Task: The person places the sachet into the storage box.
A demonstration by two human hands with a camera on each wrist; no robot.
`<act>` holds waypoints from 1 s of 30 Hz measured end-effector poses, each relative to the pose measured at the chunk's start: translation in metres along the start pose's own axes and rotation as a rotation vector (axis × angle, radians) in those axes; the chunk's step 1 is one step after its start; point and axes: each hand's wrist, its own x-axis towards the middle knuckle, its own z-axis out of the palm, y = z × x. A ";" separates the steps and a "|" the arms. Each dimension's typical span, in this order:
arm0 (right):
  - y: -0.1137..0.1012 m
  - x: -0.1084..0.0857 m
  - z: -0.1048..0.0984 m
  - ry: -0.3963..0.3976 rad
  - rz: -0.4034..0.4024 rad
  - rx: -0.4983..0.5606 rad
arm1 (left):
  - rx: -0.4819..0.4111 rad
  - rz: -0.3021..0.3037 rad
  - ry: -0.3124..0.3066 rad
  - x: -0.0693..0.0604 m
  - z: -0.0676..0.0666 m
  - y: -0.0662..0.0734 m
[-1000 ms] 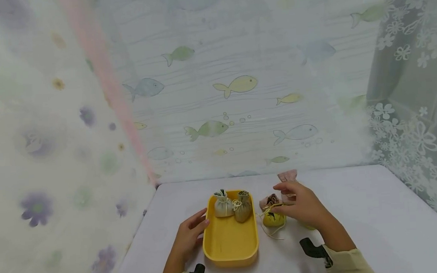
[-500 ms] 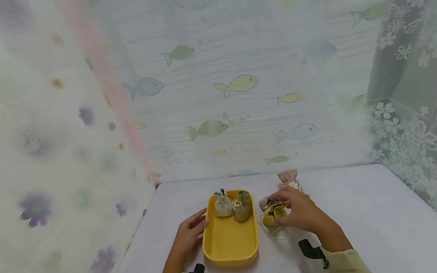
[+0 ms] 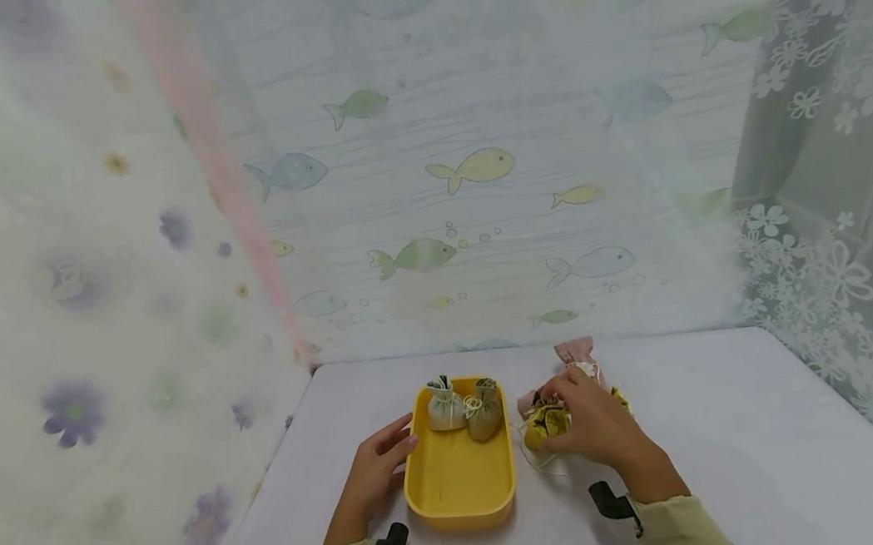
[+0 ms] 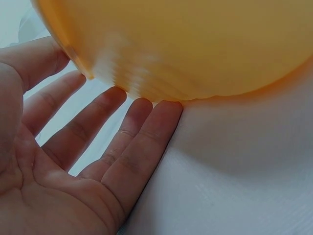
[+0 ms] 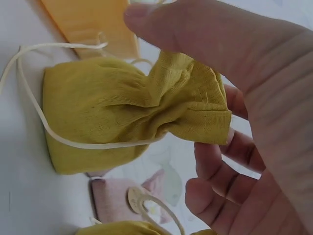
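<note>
My left hand [image 3: 374, 472] rests against the left side of a yellow tray [image 3: 460, 481]; in the left wrist view, its spread fingertips touch the tray's wall [image 4: 195, 49]. To the right of the tray, my right hand [image 3: 599, 421] has thumb and fingers curled round the gathered top of a yellow drawstring pouch [image 3: 536, 435]. The right wrist view shows this pouch [image 5: 98, 117] standing on the table, its pale cord hanging loose; thumb and fingers lie on opposite sides of its neck. Inside the tray's far end sit a pale grey pouch [image 3: 445, 415] and a brown pouch [image 3: 485, 421].
Behind the right hand lies a pink pouch [image 3: 575, 351], with another pink one [image 3: 525, 403] beside the yellow pouch. A further yellow pouch [image 3: 621, 398] is mostly hidden by the hand. The white table [image 3: 762, 436] ends at a fish-patterned curtain [image 3: 479, 236].
My right hand has moved down and slightly left, from the cord at the yellow pouch's mouth to round its top. The left hand and the tray have stayed in place.
</note>
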 end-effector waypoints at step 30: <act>0.003 -0.001 -0.008 0.057 0.030 0.196 | -0.036 0.009 -0.016 0.001 0.001 -0.002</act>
